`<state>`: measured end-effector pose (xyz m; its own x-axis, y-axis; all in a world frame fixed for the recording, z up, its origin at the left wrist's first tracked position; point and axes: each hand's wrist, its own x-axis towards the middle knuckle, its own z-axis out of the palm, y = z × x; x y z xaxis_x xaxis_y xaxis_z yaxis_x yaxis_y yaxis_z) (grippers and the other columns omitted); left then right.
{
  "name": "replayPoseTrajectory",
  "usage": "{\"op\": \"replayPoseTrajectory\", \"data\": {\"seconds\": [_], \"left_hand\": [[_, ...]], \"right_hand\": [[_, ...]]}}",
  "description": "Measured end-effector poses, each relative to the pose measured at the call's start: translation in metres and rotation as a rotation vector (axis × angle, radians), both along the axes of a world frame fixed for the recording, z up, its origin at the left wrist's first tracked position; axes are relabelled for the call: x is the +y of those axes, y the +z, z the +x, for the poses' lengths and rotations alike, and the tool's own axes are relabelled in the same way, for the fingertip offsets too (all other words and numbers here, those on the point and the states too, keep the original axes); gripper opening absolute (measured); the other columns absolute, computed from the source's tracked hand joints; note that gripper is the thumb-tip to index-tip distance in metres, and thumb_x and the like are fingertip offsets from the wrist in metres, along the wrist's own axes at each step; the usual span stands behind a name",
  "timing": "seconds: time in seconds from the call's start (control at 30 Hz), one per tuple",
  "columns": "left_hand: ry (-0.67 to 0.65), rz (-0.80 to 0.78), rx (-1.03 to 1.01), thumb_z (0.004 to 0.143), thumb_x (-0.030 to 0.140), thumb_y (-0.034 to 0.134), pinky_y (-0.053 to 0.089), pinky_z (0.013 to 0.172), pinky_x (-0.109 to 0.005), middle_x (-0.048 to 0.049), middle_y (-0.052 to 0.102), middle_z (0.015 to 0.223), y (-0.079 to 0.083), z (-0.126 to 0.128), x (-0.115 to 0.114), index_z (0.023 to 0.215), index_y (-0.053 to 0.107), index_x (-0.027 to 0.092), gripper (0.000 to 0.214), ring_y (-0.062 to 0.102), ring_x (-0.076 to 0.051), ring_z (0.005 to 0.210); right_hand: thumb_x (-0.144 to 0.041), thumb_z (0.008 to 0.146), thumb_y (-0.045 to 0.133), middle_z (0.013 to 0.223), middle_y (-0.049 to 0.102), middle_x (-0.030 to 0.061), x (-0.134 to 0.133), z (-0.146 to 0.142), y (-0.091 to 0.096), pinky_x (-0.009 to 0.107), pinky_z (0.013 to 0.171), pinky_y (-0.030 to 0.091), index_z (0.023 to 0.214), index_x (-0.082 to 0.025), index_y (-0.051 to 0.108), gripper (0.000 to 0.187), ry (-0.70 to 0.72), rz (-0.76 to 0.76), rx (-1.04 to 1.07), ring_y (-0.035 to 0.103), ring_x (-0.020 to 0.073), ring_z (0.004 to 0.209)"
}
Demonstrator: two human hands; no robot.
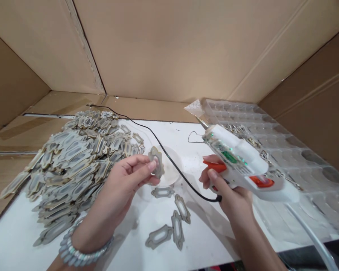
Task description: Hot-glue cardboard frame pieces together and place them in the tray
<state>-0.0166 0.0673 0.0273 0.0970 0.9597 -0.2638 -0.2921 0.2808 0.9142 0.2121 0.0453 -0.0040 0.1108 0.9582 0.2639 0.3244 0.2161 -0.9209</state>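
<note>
My left hand (127, 180) pinches one small grey frame-shaped ornament (156, 161) between thumb and fingertips, holding it upright above the white board (22, 241). My right hand (228, 188) grips a white hot glue gun (240, 162) with an orange trigger; its metal nozzle points up and to the left, away from the ornament. The gun's black cord (169, 160) runs across the board behind the ornament. Several loose ornaments (172, 222) lie flat on the board between my wrists.
A large heap of the same grey-gold ornaments (73, 162) covers the board's left side. A clear plastic compartment tray (285, 150) with a few pieces lies at the right. Cardboard walls (169, 49) enclose the back and sides. A beaded bracelet (79, 252) is on my left wrist.
</note>
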Motion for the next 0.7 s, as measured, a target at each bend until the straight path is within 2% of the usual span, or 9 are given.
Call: {"op": "replayPoseTrajectory", "data": {"seconds": [0.17, 0.27, 0.33, 0.4, 0.5, 0.6, 0.7], "left_hand": [[0.139, 0.101, 0.139, 0.069, 0.036, 0.083, 0.051, 0.059, -0.017, -0.0003, 0.069, 0.067, -0.006, -0.007, 0.000, 0.072, 0.071, 0.019, 0.021, 0.066, -0.011, 0.063], [0.196, 0.154, 0.246, 0.070, 0.038, 0.082, 0.049, 0.055, -0.018, -0.0003, 0.069, 0.067, -0.007, -0.011, -0.001, 0.072, 0.072, 0.020, 0.021, 0.064, -0.012, 0.061], [0.236, 0.173, 0.304, 0.070, 0.039, 0.082, 0.049, 0.054, -0.019, 0.0000, 0.069, 0.067, -0.006, -0.013, 0.000, 0.072, 0.073, 0.021, 0.021, 0.063, -0.012, 0.061], [0.279, 0.199, 0.349, 0.071, 0.039, 0.081, 0.048, 0.053, -0.019, 0.0008, 0.068, 0.066, -0.004, -0.013, 0.000, 0.070, 0.073, 0.022, 0.019, 0.061, -0.012, 0.060], [0.327, 0.246, 0.398, 0.073, 0.036, 0.080, 0.045, 0.050, -0.019, 0.0019, 0.066, 0.064, -0.002, -0.013, 0.001, 0.068, 0.071, 0.022, 0.016, 0.058, -0.011, 0.059], [0.330, 0.270, 0.421, 0.073, 0.035, 0.080, 0.048, 0.054, -0.019, 0.0026, 0.067, 0.066, -0.002, -0.014, 0.000, 0.069, 0.071, 0.023, 0.015, 0.060, -0.012, 0.063], [0.328, 0.288, 0.427, 0.074, 0.034, 0.080, 0.051, 0.060, -0.018, 0.0035, 0.069, 0.069, -0.002, -0.014, -0.002, 0.071, 0.071, 0.024, 0.013, 0.063, -0.012, 0.066]], "right_hand": [[-0.041, 0.088, 0.063, 0.057, 0.062, -0.0027, 0.001, -0.003, 0.010, 0.026, 0.044, 0.046, 0.085, -0.025, 0.065, 0.017, 0.033, 0.036, -0.137, 0.056, 0.0147, 0.045], [-0.033, 0.088, 0.063, 0.051, 0.053, -0.0038, -0.002, -0.001, 0.014, 0.026, 0.043, 0.042, 0.068, -0.024, 0.060, 0.022, 0.193, 0.076, -0.222, 0.049, 0.0130, 0.043], [-0.026, 0.088, 0.059, 0.053, 0.052, -0.0027, -0.003, 0.000, 0.019, 0.027, 0.048, 0.043, 0.063, -0.023, 0.057, 0.025, 0.322, 0.140, -0.301, 0.050, 0.0131, 0.046], [-0.022, 0.089, 0.054, 0.056, 0.056, -0.0017, -0.004, -0.001, 0.024, 0.028, 0.054, 0.045, 0.065, -0.022, 0.058, 0.024, 0.402, 0.162, -0.354, 0.051, 0.0136, 0.049], [-0.022, 0.087, 0.055, 0.056, 0.057, -0.0031, -0.001, -0.004, 0.026, 0.027, 0.054, 0.043, 0.077, -0.021, 0.065, 0.015, 0.453, 0.182, -0.378, 0.049, 0.0126, 0.048], [-0.023, 0.089, 0.053, 0.057, 0.059, -0.0029, 0.002, -0.006, 0.020, 0.026, 0.054, 0.041, 0.088, -0.020, 0.070, 0.017, 0.480, 0.223, -0.413, 0.051, 0.0125, 0.049], [-0.022, 0.090, 0.051, 0.058, 0.061, -0.0018, 0.002, -0.005, 0.014, 0.027, 0.055, 0.040, 0.090, -0.021, 0.071, 0.020, 0.475, 0.203, -0.461, 0.054, 0.0133, 0.052]]}}
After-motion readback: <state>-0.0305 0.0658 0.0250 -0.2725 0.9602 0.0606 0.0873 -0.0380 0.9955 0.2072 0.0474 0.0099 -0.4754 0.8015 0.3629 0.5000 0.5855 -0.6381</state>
